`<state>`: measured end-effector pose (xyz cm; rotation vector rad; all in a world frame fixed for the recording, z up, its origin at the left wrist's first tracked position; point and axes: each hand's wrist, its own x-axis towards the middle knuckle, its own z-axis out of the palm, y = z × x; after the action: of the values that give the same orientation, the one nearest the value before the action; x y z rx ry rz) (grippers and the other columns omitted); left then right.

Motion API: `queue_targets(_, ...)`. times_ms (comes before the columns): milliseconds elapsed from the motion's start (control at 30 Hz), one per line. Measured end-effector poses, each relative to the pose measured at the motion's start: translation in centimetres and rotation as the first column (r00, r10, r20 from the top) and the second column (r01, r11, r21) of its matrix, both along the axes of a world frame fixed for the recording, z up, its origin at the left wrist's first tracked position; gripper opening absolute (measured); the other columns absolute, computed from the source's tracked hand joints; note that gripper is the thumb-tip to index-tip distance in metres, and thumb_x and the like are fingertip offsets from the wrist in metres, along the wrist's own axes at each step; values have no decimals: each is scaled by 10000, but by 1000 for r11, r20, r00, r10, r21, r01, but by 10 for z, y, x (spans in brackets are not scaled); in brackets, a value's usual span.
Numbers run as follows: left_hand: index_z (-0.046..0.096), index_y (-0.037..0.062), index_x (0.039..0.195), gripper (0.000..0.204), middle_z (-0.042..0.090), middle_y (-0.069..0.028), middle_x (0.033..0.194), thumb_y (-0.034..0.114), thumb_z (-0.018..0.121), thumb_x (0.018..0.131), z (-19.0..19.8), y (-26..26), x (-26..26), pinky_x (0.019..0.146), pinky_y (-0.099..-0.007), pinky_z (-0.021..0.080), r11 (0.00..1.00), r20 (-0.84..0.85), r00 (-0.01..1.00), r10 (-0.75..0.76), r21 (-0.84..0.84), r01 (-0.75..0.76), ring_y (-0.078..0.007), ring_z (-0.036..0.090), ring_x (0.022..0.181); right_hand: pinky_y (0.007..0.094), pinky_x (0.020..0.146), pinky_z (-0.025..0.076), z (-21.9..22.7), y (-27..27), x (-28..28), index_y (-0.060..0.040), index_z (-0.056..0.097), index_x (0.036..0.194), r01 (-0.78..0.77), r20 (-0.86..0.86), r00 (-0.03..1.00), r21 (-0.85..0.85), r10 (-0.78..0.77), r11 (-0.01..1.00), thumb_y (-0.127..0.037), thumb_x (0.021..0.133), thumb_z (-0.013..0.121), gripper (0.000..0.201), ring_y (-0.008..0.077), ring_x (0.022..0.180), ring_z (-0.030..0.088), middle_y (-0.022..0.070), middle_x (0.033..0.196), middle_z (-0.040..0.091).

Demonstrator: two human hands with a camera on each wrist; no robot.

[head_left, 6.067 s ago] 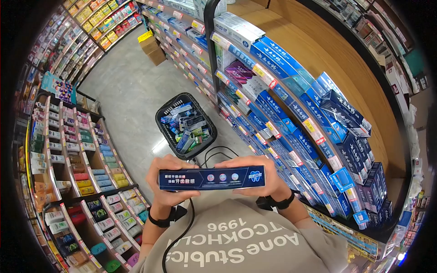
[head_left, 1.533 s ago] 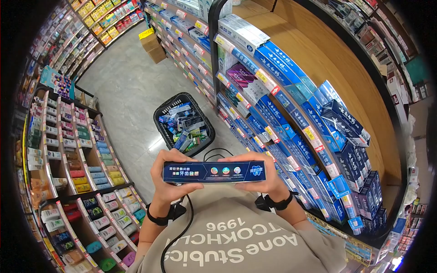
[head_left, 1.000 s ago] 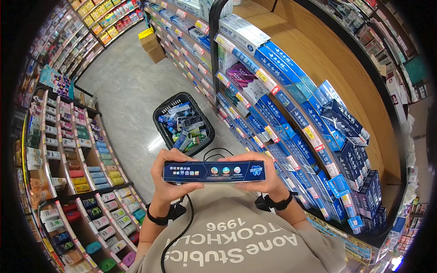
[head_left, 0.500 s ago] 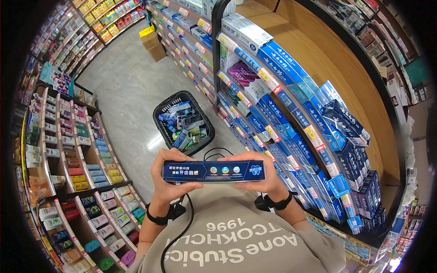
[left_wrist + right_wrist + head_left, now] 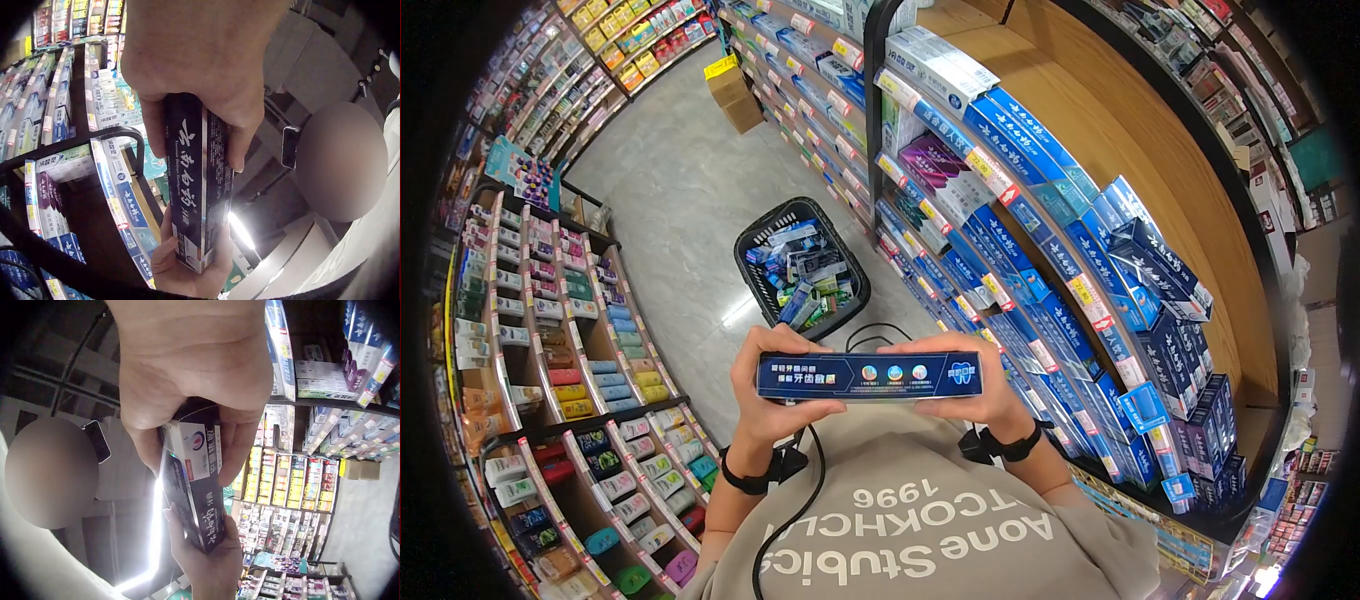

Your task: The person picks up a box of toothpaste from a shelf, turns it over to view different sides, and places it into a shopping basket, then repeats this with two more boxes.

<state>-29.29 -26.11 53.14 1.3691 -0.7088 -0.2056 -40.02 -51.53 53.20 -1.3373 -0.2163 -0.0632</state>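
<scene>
A long dark-blue toothpaste box [image 5: 870, 377] is held level in front of the chest, white lettering and a tooth picture on the side facing up. My left hand [image 5: 775, 385] grips its left end, thumb along the near edge and fingers on the far edge. At the opposite end, my right hand [image 5: 985, 385] grips it the same way. In the left wrist view, the broad face of the toothpaste box [image 5: 190, 169] carries large white characters. The right wrist view shows the end of the toothpaste box [image 5: 197, 450] with a white panel under my right hand [image 5: 194, 369].
Beyond the hands, a black basket [image 5: 855, 300] full of boxed and packaged goods stands on the grey floor [image 5: 670, 180]. Shelves of toothpaste boxes [image 5: 1010, 230] rise on the right. Shelves of colourful packs [image 5: 580, 390] line the left. A cardboard carton [image 5: 735, 100] sits farther off.
Since the oldest frame, both hands have raised the toothpaste box slightly in view, and glare on its printed circles has gone. Over the last second, the hands and box have hardly moved.
</scene>
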Motion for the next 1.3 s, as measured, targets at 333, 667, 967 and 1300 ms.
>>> queue_targets(333,521,14,1073,662,669,-149,981,90,1000,624,0,-3,1,831,-317,585,1000,-11,1000,-6,-12,6,-212,717,939,427,1047,513,-1,-3,2,77,622,1253,-4,11,1000,-35,4,999,13,718,859,589,345,1224,660,284,1285,670)
queue_targets(667,525,16,1070,666,687,-167,986,113,1006,620,0,-3,2,822,-311,579,1000,-2,1000,12,9,-12,-204,711,914,397,1026,521,-2,-3,2,74,624,1265,4,-17,1000,7,-3,1000,-4,722,863,599,302,1185,683,272,1280,679)
queue_targets(967,529,16,1073,669,672,-150,974,120,1008,618,1,-5,0,830,-314,585,1000,-21,1000,15,7,-15,-212,712,928,391,1019,527,-2,-4,1,77,622,1263,9,-9,1000,20,-9,1000,0,719,866,601,298,1175,687,273,1276,681)
queue_targets(1300,529,17,1070,665,669,-148,989,117,1008,620,2,-7,0,841,-314,590,1000,-27,1000,6,-2,-7,-212,715,941,403,1028,526,-4,-6,0,82,612,1271,2,-8,1000,18,-2,1000,15,721,865,609,312,1192,678,284,1281,672)
